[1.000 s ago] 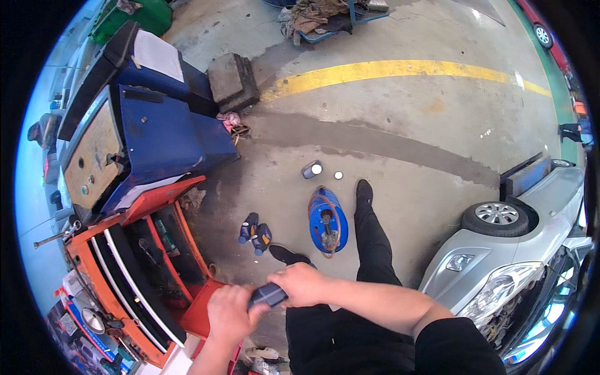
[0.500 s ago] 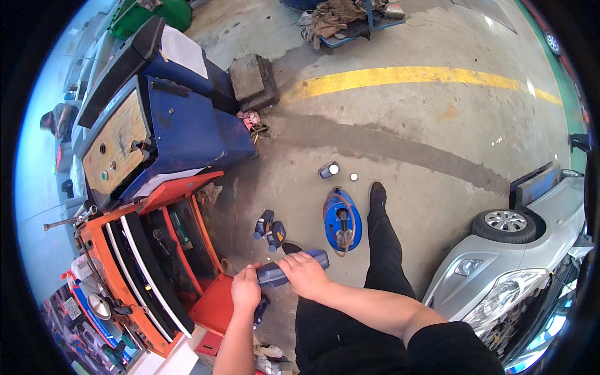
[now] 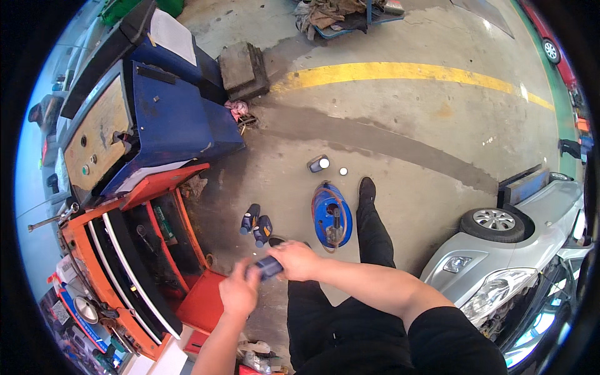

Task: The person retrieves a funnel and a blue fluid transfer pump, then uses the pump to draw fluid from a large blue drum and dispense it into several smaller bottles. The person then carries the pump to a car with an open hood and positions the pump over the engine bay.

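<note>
A dark blue plastic bottle (image 3: 270,267) is held sideways in front of my body. My right hand (image 3: 297,260) is wrapped over its right part from above. At the bottle's left end is my left hand (image 3: 239,290), fingers curled against it and blurred by motion. Those fingers hide that end, so I cannot make out a cap. On the floor beyond my hands, two similar dark bottles (image 3: 257,226) lie side by side. To their right stands a blue oil container (image 3: 331,215) with a brown hose. Farther off are another dark bottle with a white top (image 3: 318,164) and a small white cap (image 3: 343,171).
At my left is an orange tool cabinet (image 3: 94,262) with a red door open. Behind it stands a blue machine (image 3: 175,119) beside dark blocks (image 3: 244,70). A silver car (image 3: 450,250) with its hood raised is at the right. A cart with rags (image 3: 337,15) stands far ahead.
My hands and the bottle have moved a little left in view, and the bottle has turned more end-on. My left hand is now blurred. The whole scene has shifted slightly left.
</note>
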Tool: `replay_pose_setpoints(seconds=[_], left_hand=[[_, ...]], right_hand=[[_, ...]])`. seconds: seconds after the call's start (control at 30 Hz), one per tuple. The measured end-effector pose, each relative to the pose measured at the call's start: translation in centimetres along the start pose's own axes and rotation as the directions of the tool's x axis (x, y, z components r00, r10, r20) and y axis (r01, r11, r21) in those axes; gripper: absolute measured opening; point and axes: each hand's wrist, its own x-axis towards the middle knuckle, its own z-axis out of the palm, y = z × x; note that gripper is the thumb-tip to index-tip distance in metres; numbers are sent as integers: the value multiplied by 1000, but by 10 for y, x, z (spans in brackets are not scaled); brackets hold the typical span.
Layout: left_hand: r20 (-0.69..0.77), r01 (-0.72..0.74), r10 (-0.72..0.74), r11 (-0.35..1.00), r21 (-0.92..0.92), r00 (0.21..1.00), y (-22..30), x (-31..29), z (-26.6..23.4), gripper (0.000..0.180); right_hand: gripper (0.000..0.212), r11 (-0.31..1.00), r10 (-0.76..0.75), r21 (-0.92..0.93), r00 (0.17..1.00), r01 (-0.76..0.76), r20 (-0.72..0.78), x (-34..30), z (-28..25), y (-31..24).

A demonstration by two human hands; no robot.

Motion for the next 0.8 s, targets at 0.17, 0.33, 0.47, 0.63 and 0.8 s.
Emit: replay_pose_setpoints(seconds=[0.17, 0.33, 0.47, 0.63, 0.8], left_hand=[[137, 559, -559, 713, -423, 818, 10, 78, -14, 57], [-182, -3, -14, 996, -93, 983, 49, 159, 15, 60], [-11, -10, 10, 999, -31, 1000, 33, 231, 68, 59], [22, 108, -109, 993, 52, 994, 17, 323, 188, 55], [280, 519, -453, 584, -624, 846, -4, 386, 295, 61]], right_hand=[[42, 944, -179, -320, 934, 76, -308, 69, -43, 3], [39, 891, -118, -452, 979, 32, -163, 140, -106, 70], [35, 866, -107, -499, 988, 40, -107, 174, -141, 157], [55, 840, -52, -543, 996, 1, -78, 195, -143, 287], [57, 804, 196, -559, 978, -203, -73, 209, -131, 390]])
